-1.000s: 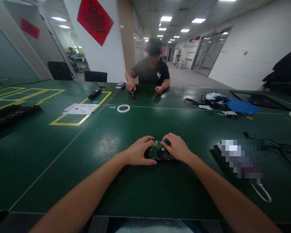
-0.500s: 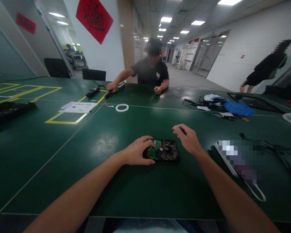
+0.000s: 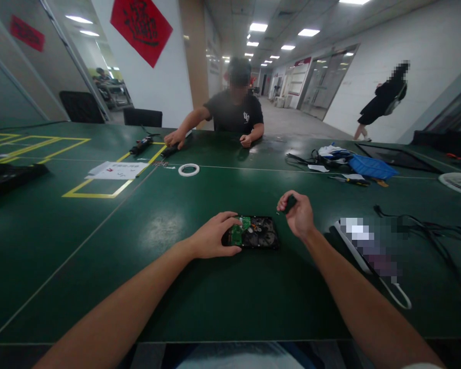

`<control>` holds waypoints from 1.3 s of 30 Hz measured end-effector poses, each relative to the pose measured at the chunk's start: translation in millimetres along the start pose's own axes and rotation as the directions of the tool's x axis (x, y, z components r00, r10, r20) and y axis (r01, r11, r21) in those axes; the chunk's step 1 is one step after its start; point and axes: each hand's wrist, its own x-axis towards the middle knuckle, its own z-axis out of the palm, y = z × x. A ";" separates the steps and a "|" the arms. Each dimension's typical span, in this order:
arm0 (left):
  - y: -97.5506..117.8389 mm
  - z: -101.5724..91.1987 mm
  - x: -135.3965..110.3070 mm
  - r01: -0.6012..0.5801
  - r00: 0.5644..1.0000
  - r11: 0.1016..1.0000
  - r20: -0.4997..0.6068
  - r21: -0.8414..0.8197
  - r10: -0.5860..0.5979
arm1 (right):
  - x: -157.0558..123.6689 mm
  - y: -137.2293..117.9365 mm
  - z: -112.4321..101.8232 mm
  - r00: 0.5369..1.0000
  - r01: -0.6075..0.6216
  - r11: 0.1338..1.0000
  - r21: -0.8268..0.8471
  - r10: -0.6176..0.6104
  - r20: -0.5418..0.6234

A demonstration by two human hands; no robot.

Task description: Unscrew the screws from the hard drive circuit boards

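A hard drive (image 3: 258, 234) lies flat on the green table, its green circuit board showing on the left part and its black casing on the right. My left hand (image 3: 215, 236) grips its left end, thumb along the near edge and fingers over the board. Just beyond the drive's right end, my right hand (image 3: 297, 212) is raised above the table, fingers curled round a small black object (image 3: 291, 204). Most of that object is hidden in the palm, so its kind is unclear. A tiny pale speck shows below the right fingertips.
A white tape ring (image 3: 188, 169) and a paper sheet (image 3: 117, 170) lie ahead to the left. A phone-like item (image 3: 355, 251) and black cables (image 3: 426, 228) lie on the right. Across the table a person (image 3: 236, 110) touches a dark tool; another person (image 3: 386, 97) walks behind.
My right hand has turned, its fingers curling inward and showing more of the black object. My left hand stays on the hard drive. The view has shifted slightly, and the walking person has moved left.
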 end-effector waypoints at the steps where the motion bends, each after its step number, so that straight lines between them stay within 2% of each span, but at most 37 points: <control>1: -0.2 0.2 -0.2 0.000 1.000 1.000 0.003 0.004 0.000 | -0.2 5.7 1.4 1.000 -0.013 1.000 -0.010 0.013 0.001; 4: -1.0 0.3 -1.1 0.008 1.000 1.000 0.024 0.018 -0.008 | -0.9 14.0 3.1 0.999 -0.026 1.000 0.001 0.026 0.019; 10: 1.0 -1.1 -1.1 0.006 1.000 1.000 0.030 0.025 -0.006 | -4.1 10.9 0.7 0.995 -0.037 0.999 0.006 0.036 0.097; 20: 3.1 -1.0 -1.0 0.016 0.999 0.999 0.040 0.044 -0.018 | -1.3 15.0 -4.8 0.996 -0.008 1.000 0.004 0.008 0.087; 22: 3.6 -1.0 -1.1 0.015 0.999 0.999 0.040 0.052 -0.017 | -0.4 13.9 -8.0 0.995 0.017 0.997 -0.077 -0.010 0.096; 24: 4.2 -1.1 -1.0 0.016 0.999 0.998 0.038 0.057 -0.018 | 0.4 9.7 -12.7 0.992 0.074 0.968 -0.241 -0.047 0.115; 27: 4.8 -1.4 -0.7 0.017 0.999 0.999 0.037 0.050 -0.019 | 0.7 -0.8 -19.8 0.979 0.178 0.830 -0.529 -0.093 0.183; 29: 4.7 -1.4 -0.3 0.012 0.999 0.999 0.034 0.039 -0.014 | 0.1 -7.3 -23.1 0.975 0.181 0.768 -0.614 -0.059 0.214; 33: 3.2 -1.0 -0.3 0.006 1.000 1.000 0.019 0.019 -0.006 | 0.2 -13.9 -27.2 0.984 0.061 0.826 -0.560 0.046 0.174; 35: 2.7 -0.9 -0.8 0.006 1.000 1.000 0.011 0.005 -0.006 | 1.2 -15.4 -27.0 0.994 0.061 0.873 -0.484 -0.011 0.105; 39: 2.9 -1.5 -1.7 0.007 1.000 1.000 0.009 -0.006 -0.006 | -1.5 -15.9 -12.9 0.987 0.158 0.933 -0.323 -0.162 0.013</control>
